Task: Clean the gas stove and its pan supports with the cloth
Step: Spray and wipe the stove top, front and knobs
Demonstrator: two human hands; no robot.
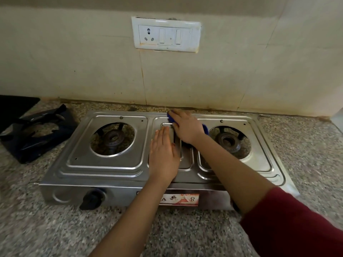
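A two-burner steel gas stove [105, 164] stands on the granite counter with both burners bare. Its black pan supports [35, 134] lie stacked on the counter to the left of it. My right hand [185, 127] presses a blue cloth [205, 129] flat on the middle panel near the stove's back edge; only bits of the cloth show around the hand. My left hand [163, 154] lies flat, fingers together, on the middle panel toward the front, holding nothing.
A wall with a white switch and socket plate [166, 35] rises right behind the stove. A black knob [91, 199] sticks out of the stove's front. A dark flat object [13, 108] sits at the far left edge, and something white [338, 117] at the far right.
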